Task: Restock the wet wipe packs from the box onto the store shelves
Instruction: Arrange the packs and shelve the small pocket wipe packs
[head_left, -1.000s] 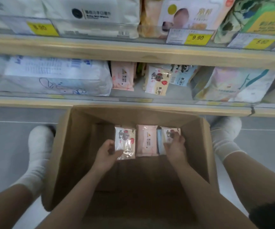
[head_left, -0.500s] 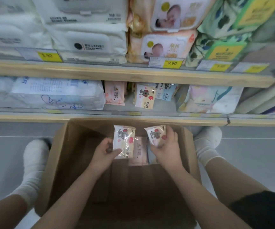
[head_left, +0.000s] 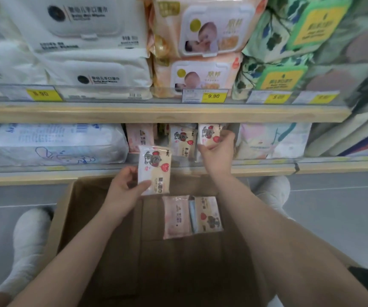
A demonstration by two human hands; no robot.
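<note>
Setting: store aisle with grey floor [head_left: 333,209] and two wooden shelves of wipes ahead.
Upper shelf [head_left: 156,113]: carries white packs [head_left: 94,72] at 11 o'clock, peach baby-picture packs [head_left: 198,72] at 12, green leaf-print packs [head_left: 273,74] at 1 o'clock; yellow price tags [head_left: 214,96] line its clear front rail.
Lower shelf [head_left: 311,168]: holds a big white and blue pack [head_left: 56,142] at 10 o'clock, a small pink pack [head_left: 139,136] and a standing bear pack [head_left: 183,140] in the middle, a pastel pack [head_left: 273,140] at 2 o'clock.
Box [head_left: 103,229]: open cardboard, on the floor below the lower shelf, between two white-socked feet [head_left: 28,238].
Inside box: a pink wipe pack [head_left: 176,216] and a cream bear pack [head_left: 208,214] lean side by side against the far wall, something blue between them.
Left hand [head_left: 123,191]: fingers and thumb clamped on a bear-print wipe pack [head_left: 155,169], held upright above the box's far edge, in front of the lower shelf rail.
Right hand [head_left: 219,154]: grips a second bear-print pack [head_left: 208,135] at the lower shelf, just beside the standing bear pack.
</note>
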